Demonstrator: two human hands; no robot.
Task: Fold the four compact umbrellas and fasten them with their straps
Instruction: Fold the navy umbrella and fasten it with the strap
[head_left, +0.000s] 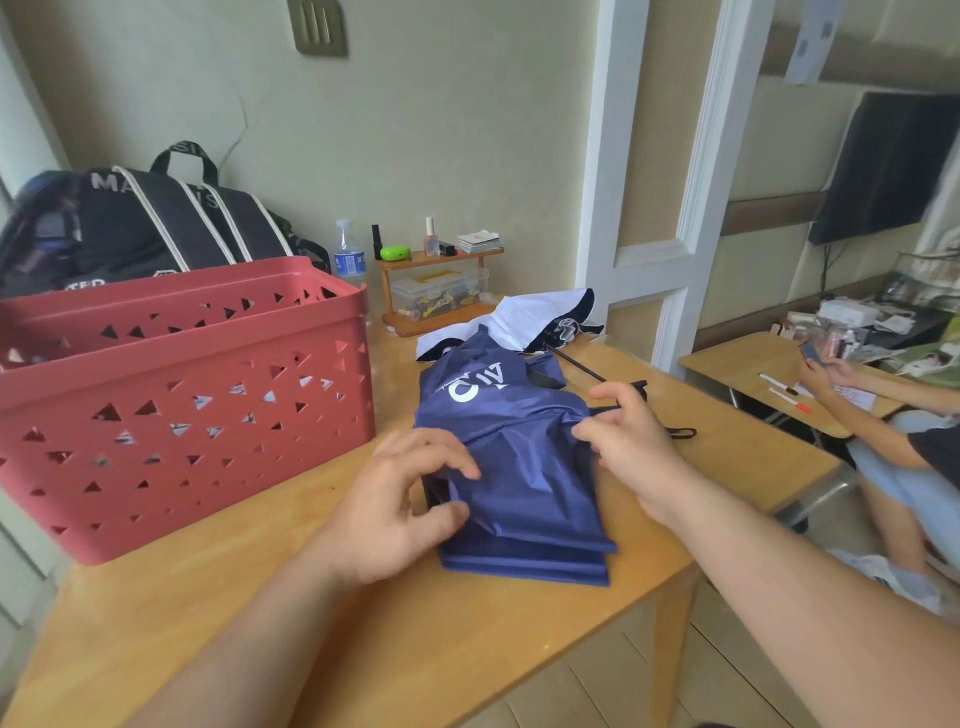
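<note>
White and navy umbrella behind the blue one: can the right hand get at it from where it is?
Probably yes. The white and navy umbrella lies open on the wooden table just beyond the blue fabric umbrella; nothing stands between, though the right hand is busy pinching blue fabric.

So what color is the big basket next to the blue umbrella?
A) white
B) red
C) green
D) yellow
B: the basket with triangle holes is red, and it stands on the table to the left of the blue umbrella.
</note>
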